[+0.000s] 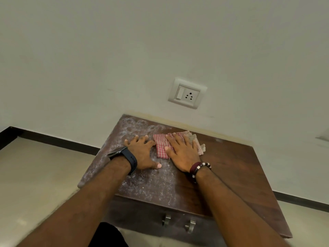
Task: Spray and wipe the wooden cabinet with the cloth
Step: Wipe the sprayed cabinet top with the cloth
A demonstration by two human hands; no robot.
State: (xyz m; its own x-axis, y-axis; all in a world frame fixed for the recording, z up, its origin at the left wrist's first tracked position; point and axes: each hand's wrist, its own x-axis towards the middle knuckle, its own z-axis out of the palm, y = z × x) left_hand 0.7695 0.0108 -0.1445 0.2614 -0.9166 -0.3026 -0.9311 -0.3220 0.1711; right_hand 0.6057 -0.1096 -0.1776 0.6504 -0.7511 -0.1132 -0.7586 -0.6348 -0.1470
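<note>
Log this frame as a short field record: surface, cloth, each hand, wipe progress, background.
surface: wooden cabinet top, against the wall
cloth: red checked cloth, lying flat on the top
left hand: flat on the bare top, fingers spread
right hand: pressing flat on the cloth
progress: left part whitish with residue, right part dark
background: wall socket

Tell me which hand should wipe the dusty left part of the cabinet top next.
Right. The right hand already presses flat on the cloth, beside the dusty patch on the cabinet. The left hand rests bare on the dust and holds nothing.
</note>
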